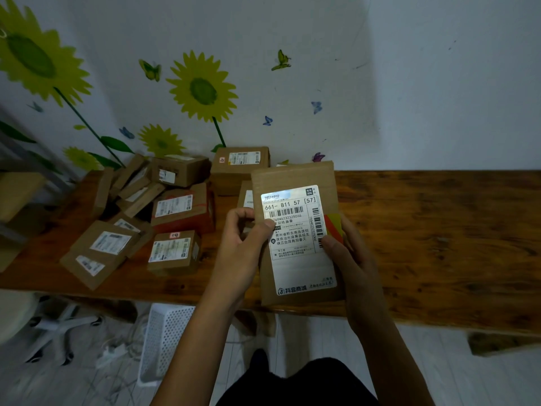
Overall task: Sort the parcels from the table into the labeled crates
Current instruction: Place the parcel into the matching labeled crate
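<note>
While both hands hold one parcel up for reading, the entries run as follows.

Left hand (246,230): centre of the frame; fingers curled behind the parcel's left edge, thumb pressed on the label face. Gripping.
Right hand (348,256): just right of centre; thumb laid on the label's right margin, fingers wrapped behind. Gripping.
Held parcel: flat brown cardboard mailer (295,230), upright and tilted slightly, lifted above the table's near edge, face toward the camera.
Label: white printed shipping label (295,238) with barcodes and the code "661- B11 57 [57]" along its top; glare washes its upper left corner.
Sticker: red and yellow-green patch (333,227) at the label's right edge, partly under the right thumb.
Step in hand (judged): reading the code to choose a crate.
Doing it well (judged): keep the thumbs off the code line, tip the face out of the glare, hold by the edges, decide before moving.
Remaining stock: heap of small brown cardboard boxes with white labels (164,212), left half of the frame, several leaning on one another.
Surface: dark brown wooden table (439,230), across the middle.
Crate: white perforated plastic basket (164,341) on the floor, lower centre-left, below the table edge; no label on it can be read.
</note>
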